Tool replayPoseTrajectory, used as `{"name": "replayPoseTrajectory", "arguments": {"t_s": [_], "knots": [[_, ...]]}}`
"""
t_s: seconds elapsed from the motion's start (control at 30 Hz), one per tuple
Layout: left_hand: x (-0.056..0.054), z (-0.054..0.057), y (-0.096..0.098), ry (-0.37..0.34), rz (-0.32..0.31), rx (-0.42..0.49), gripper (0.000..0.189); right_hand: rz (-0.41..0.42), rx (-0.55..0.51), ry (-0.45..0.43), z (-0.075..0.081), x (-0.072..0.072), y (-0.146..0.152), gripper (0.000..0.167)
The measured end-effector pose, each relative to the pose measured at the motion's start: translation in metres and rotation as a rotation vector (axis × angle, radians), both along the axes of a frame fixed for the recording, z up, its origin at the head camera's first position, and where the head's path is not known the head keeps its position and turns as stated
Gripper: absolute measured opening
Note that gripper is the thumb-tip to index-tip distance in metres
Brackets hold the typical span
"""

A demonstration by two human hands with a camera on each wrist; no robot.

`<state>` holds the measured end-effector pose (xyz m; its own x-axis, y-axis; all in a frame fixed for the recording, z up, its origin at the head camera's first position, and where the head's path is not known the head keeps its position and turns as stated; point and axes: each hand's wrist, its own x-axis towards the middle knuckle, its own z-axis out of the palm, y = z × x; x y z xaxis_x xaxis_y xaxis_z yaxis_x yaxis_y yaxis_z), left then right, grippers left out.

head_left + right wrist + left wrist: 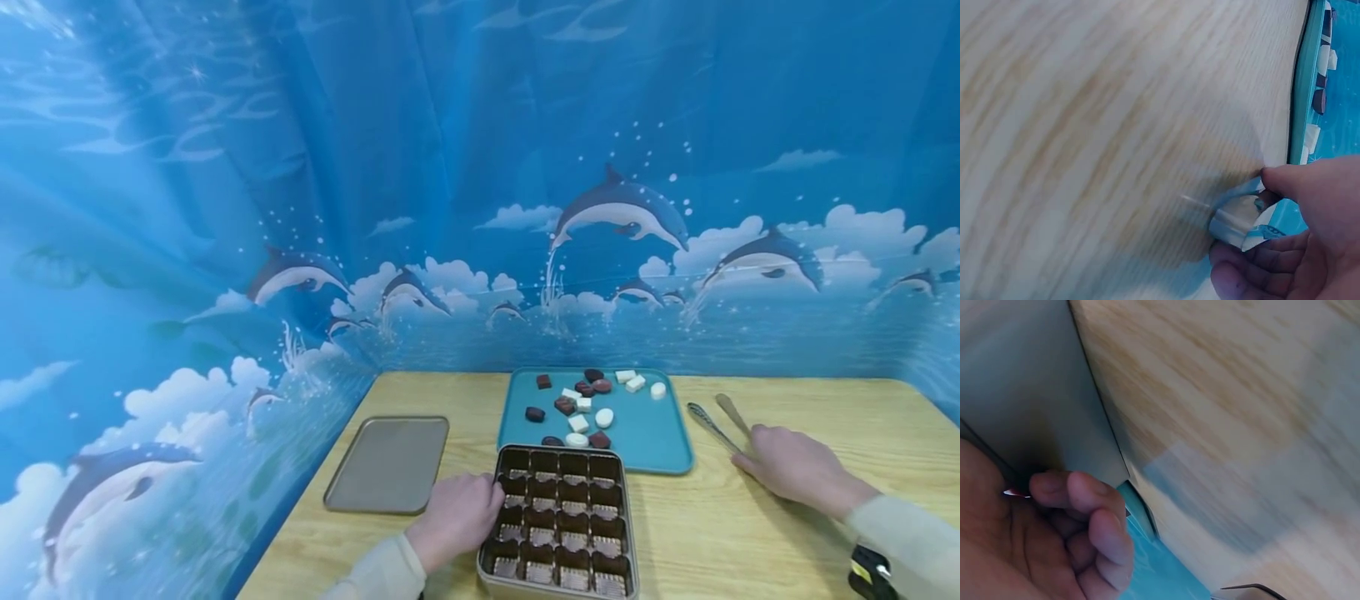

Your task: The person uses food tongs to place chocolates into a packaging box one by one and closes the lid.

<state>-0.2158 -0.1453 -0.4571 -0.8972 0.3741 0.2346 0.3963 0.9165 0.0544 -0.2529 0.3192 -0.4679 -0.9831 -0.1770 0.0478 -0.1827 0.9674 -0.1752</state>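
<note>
A rectangular metal tin (632,533) with a brown plastic insert of many square pockets stands at the table's near middle. My left hand (461,512) grips its left rim. Seen from the left wrist, the curled fingers of the left hand (1085,531) lie against the tin's grey side wall (1035,381). Off to the right, my right hand (798,467) holds a pair of metal tongs (712,425) by the bent end, arms apart and pointing away to the left. In the right wrist view, thumb and fingers pinch the shiny tongs (1235,219) just over the table.
Behind the tin, a teal tray (660,454) carries several dark and white chocolates (604,417); the tin overlaps its near edge. A flat metal lid (393,462) lies on the wooden table (705,533) at left. A dolphin-printed blue curtain (465,208) hangs behind.
</note>
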Motion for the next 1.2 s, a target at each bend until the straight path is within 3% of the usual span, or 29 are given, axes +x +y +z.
{"name": "replayPoseTrajectory", "arguments": {"t_s": [0.2, 0.37, 0.5, 0.63, 0.87, 1.2], "knots": [[-0.001, -0.001, -0.001, 0.003, -0.011, 0.014, 0.040, 0.020, -0.007, -0.017, 0.008, -0.003, -0.003, 0.032], [-0.001, 0.000, -0.001, 0.006, -0.007, 0.011, 0.040, 0.047, -0.098, 0.007, 0.022, -0.006, -0.012, 0.022], [0.000, 0.001, -0.002, -0.002, 0.001, 0.014, 0.039, 0.059, -0.155, -0.022, 0.035, -0.011, -0.025, 0.028], [-0.001, 0.000, -0.002, -0.011, -0.004, 0.017, 0.040, 0.080, -0.143, -0.041, 0.044, -0.018, -0.035, 0.029], [-0.002, -0.003, -0.002, -0.011, -0.005, 0.025, 0.041, 0.122, -0.110, -0.043, 0.044, -0.033, -0.046, 0.027], [-0.002, -0.002, -0.002, -0.053, 0.002, 0.036, 0.040, 0.100, -0.060, -0.105, 0.047, -0.045, -0.054, 0.032]]}}
